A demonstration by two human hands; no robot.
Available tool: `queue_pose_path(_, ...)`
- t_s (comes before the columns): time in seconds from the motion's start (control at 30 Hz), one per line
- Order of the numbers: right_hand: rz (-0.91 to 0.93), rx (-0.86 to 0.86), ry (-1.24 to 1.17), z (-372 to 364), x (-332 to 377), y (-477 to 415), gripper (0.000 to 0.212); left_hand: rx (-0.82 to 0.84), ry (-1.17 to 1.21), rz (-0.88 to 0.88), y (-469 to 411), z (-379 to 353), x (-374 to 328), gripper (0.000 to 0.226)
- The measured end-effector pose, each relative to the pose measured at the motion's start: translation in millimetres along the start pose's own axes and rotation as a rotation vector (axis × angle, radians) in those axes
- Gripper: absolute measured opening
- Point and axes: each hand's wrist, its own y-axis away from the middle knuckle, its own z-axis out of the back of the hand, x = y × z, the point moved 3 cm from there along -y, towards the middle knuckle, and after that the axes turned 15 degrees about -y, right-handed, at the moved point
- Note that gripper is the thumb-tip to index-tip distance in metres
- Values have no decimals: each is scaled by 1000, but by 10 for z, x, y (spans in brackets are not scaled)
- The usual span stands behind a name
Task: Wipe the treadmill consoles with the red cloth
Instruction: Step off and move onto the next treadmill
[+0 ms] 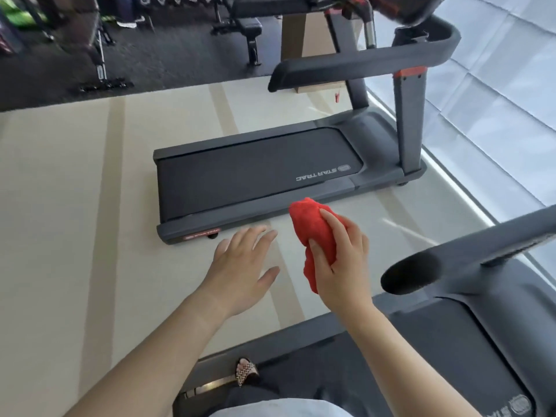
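Observation:
My right hand (340, 260) grips a bunched red cloth (310, 224) in mid-air above the pale floor. Beside it, to the left, my left hand (240, 266) is held out flat with fingers spread and nothing in it. Ahead stands a dark grey treadmill (255, 176) with a handrail (346, 67); its console (403, 7) is at the top edge, blurred and partly cut off. A second treadmill (436, 341) is under me at the lower right, with one handrail (451, 260) reaching in beside my right hand.
A weight bench (246, 28) and a rack (93, 49) stand on the dark mat at the back. A bright window wall (505, 100) runs along the right. My sandalled foot (246, 371) rests at the edge of the near treadmill's deck.

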Motion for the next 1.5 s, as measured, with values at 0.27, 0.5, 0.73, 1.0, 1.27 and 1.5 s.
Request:
queue_pose_path(0.27, 21, 122, 11, -904, 245, -380, 46, -12, 37, 120, 25, 20, 985, 59)
queue_pose_path(0.5, 60, 190, 8, -1528, 234, -841, 46, -6, 67, 218, -189, -81, 1557, 59)
queue_pose_path(0.73, 117, 223, 12, -2194, -303, -1557, 45, -54, 35, 244, -1019, -491, 2093, 60)
queue_pose_path(1.0, 129, 192, -12, -2881, -1396, -2856, 46, -151, -16, 180, -2817, -1170, 2672, 61)
queue_pose_path(1.27, 61, 126, -29, -3316, -1507, -3781, 45, -157, 29, 124, -3769, -1116, 3199, 60)
queue_pose_path(1.5, -22, 33, -7, -3886, -1616, -4683, 45, -139, 46, 11, -4825, -1159, 3855, 60)
